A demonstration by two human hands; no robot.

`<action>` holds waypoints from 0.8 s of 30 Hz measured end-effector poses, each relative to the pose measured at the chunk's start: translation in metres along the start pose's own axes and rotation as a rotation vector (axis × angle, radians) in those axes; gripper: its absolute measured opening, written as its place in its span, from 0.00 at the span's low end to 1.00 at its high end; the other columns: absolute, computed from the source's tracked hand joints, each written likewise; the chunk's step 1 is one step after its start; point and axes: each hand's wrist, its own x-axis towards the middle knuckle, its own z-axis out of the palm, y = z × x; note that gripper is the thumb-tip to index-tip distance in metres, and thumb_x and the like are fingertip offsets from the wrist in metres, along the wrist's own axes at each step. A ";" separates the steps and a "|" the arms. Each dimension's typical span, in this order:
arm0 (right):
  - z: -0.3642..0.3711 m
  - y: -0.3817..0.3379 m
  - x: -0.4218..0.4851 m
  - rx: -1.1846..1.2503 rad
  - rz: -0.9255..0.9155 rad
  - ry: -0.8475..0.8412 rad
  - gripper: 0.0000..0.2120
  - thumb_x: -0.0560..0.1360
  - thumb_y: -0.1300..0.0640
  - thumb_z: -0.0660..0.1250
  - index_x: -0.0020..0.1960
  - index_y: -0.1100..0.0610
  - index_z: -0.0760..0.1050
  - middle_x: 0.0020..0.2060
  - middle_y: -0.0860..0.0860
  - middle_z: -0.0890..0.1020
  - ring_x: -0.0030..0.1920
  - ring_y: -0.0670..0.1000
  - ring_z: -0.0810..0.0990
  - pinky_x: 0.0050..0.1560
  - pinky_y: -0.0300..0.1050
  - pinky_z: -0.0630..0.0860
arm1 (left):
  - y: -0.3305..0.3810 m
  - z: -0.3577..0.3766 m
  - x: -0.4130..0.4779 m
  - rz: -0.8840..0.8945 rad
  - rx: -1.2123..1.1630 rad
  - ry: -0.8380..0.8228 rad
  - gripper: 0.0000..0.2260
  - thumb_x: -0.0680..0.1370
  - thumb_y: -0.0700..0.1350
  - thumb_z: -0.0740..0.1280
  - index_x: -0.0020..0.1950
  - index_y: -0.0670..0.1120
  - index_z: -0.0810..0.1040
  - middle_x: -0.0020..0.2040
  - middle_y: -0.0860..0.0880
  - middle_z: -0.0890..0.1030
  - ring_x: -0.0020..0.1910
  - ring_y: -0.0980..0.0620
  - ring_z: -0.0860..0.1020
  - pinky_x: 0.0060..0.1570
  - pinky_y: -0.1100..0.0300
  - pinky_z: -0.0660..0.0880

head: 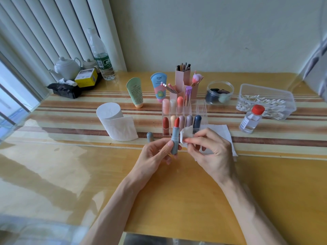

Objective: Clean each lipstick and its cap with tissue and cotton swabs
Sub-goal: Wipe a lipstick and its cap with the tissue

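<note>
Red lipstick [175, 137], its bullet wound out of a grey tube, stands upright in the left hand [155, 153], above the near middle of the bench [177, 191]. The thumb and fingers of that hand are curled round the lower part of the tube. Just to its right, the right hand [210, 152] pinches a small folded piece of tissue [185, 137] between thumb and forefinger. The tissue's edge sits beside the tube below the bullet, and whether the two touch cannot be told.

A grey cap [150, 136] stands on the bench just left of the left hand. A flat tissue sheet [223, 131] lies under and behind the right hand.

Directly behind the hands is a clear organiser [201, 106] with capped lipsticks in two rows: red, peach, mauve, grey and dark blue in front, pale pink, white and orange behind. A roll of white tissue [116, 124] stands to its left, with its loose end hanging down the front.

To the right are a small clear bottle with a red cap [251, 119] and, behind it, a clear box of cotton swabs [265, 101]. A round jar [219, 92] sits left of that box.

Farther back stand pink brush holders [183, 76], a green tube [135, 94] and a blue-and-pink tube [159, 87]. A water bottle [101, 55] and a white teapot [66, 67] are at the far left corner.
</note>
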 end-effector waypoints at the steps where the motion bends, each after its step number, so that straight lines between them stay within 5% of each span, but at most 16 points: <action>1: -0.001 0.000 0.001 0.007 0.009 0.021 0.06 0.75 0.64 0.78 0.51 0.58 0.89 0.43 0.50 0.82 0.39 0.46 0.81 0.44 0.35 0.78 | 0.000 0.000 0.000 0.002 0.003 0.001 0.15 0.86 0.46 0.62 0.61 0.38 0.83 0.45 0.45 0.82 0.42 0.52 0.76 0.44 0.59 0.74; 6: 0.001 0.000 0.001 0.108 0.038 -0.028 0.06 0.75 0.62 0.77 0.52 0.57 0.88 0.48 0.48 0.85 0.48 0.47 0.84 0.51 0.38 0.81 | 0.001 0.000 -0.001 0.014 0.037 -0.018 0.15 0.86 0.46 0.62 0.61 0.38 0.83 0.43 0.41 0.82 0.40 0.52 0.76 0.44 0.59 0.74; 10: 0.004 0.001 0.000 0.422 0.259 -0.120 0.06 0.80 0.61 0.73 0.53 0.60 0.88 0.50 0.50 0.87 0.54 0.52 0.86 0.55 0.46 0.83 | 0.001 0.001 -0.001 0.023 0.044 -0.029 0.14 0.87 0.45 0.61 0.62 0.37 0.82 0.43 0.42 0.83 0.40 0.53 0.78 0.43 0.59 0.75; 13: 0.005 0.000 0.002 0.574 0.413 -0.096 0.07 0.74 0.59 0.77 0.51 0.60 0.87 0.47 0.52 0.89 0.49 0.55 0.88 0.54 0.56 0.85 | 0.001 0.001 -0.002 0.033 0.065 -0.042 0.14 0.86 0.44 0.61 0.60 0.36 0.82 0.43 0.43 0.83 0.40 0.54 0.78 0.42 0.60 0.76; 16: 0.005 0.002 0.001 0.597 0.513 -0.123 0.15 0.71 0.57 0.80 0.56 0.58 0.85 0.48 0.51 0.89 0.49 0.54 0.89 0.54 0.51 0.85 | 0.001 0.002 -0.002 0.035 0.067 -0.054 0.14 0.86 0.43 0.60 0.60 0.36 0.82 0.43 0.45 0.83 0.40 0.54 0.78 0.43 0.60 0.76; 20: 0.008 0.002 -0.001 0.639 0.460 -0.288 0.09 0.80 0.59 0.73 0.59 0.60 0.85 0.50 0.53 0.87 0.43 0.60 0.86 0.52 0.66 0.83 | 0.000 0.003 -0.001 0.064 0.067 -0.106 0.14 0.87 0.40 0.57 0.56 0.36 0.81 0.43 0.42 0.80 0.40 0.52 0.78 0.41 0.58 0.76; 24: 0.010 -0.006 0.000 0.748 0.493 -0.352 0.07 0.83 0.63 0.67 0.56 0.65 0.82 0.43 0.55 0.84 0.36 0.63 0.82 0.47 0.66 0.82 | -0.002 0.001 0.000 0.055 0.053 -0.130 0.14 0.87 0.39 0.57 0.55 0.34 0.81 0.43 0.41 0.80 0.41 0.49 0.79 0.42 0.57 0.79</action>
